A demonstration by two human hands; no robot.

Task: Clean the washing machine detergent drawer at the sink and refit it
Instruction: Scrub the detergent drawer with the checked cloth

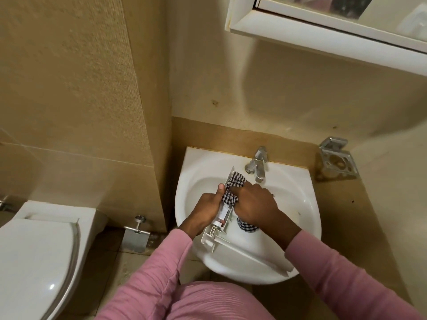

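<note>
Head view puts us over the sink [196, 158], where the detergent drawer [221, 225] is held slanted over the basin, its long axis running from the near rim up toward the tap [257, 163]. Our left hand [206, 210] grips the drawer's left wall, thumb up along it. Our right hand [254, 202] is bunched round the checked cloth [233, 183] and presses it into the far compartments, nearer the tap. We judge the next wipe should travel along that axis, toward us.
</note>
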